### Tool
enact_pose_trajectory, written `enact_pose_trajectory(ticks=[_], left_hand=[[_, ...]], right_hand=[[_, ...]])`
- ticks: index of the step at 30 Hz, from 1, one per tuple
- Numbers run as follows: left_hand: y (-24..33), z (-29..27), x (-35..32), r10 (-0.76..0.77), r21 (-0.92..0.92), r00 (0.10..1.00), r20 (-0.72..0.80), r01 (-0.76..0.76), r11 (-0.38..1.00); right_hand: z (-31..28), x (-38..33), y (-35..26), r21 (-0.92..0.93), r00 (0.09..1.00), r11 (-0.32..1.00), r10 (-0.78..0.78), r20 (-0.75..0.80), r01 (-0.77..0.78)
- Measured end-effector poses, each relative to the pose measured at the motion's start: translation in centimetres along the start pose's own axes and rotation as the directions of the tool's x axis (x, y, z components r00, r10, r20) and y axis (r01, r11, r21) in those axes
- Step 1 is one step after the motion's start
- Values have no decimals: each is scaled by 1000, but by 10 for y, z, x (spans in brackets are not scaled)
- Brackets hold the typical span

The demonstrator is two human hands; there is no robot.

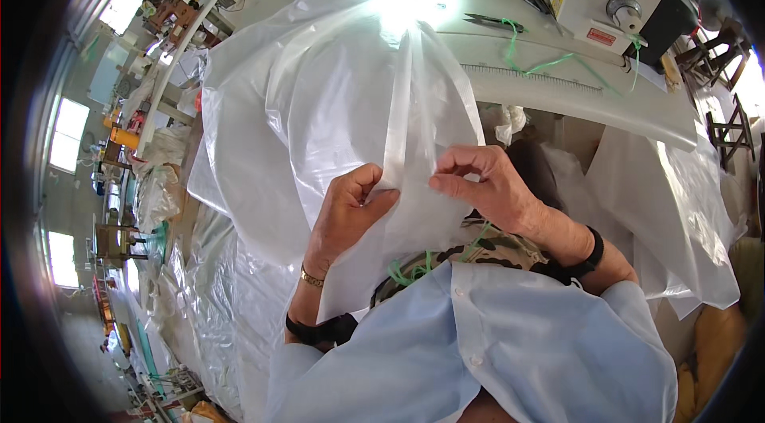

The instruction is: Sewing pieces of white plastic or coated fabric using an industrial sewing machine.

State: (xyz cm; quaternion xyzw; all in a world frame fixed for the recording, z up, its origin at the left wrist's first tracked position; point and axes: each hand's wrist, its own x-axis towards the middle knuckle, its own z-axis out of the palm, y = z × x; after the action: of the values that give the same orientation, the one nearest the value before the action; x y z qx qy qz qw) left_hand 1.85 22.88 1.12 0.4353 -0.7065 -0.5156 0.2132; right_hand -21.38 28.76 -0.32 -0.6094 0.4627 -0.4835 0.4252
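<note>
A large white translucent plastic sheet (339, 96) hangs from under the sewing machine (590, 4) towards my lap. A narrow folded strip (398, 120) runs down it from the brightly lit needle area. My left hand (351, 208) is closed, thumb against the curled fingers, on the sheet at the strip's lower end. To its right, my right hand (490, 188) pinches the sheet between thumb and forefinger; the exact grip point is partly hidden. A small gap separates the hands.
Dark-handled thread snips (494, 23) and green thread (550, 64) lie on the machine table, beside a ruler scale (534, 78) along its front edge. More plastic sheeting (661, 208) drapes at the right. Crumpled sheeting (231, 295) lies to the left, past which stands a cluttered workshop.
</note>
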Motion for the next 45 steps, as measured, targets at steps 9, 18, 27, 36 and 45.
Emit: enact_pose_trajectory(ticks=[9,18,27,36,45], left_hand=[[-12,11,-1,2,-265,1000,21,4,964],[-19,14,2,-4,-214,999,-37,-4,977],[-25,-5,-2,-91,-273,996,-21,82,958],[-39,-24,1,6,-54,997,-81,-10,998],[-25,-6,2,38,18,993,-112,-36,999]], right_hand=[[22,6,13,329,888,829,383,254,-452],[40,3,32,425,940,842,261,221,-334],[24,-4,48,639,927,672,272,258,-375],[7,-9,42,602,960,748,211,184,-279],[10,-5,29,527,861,691,474,187,-495]])
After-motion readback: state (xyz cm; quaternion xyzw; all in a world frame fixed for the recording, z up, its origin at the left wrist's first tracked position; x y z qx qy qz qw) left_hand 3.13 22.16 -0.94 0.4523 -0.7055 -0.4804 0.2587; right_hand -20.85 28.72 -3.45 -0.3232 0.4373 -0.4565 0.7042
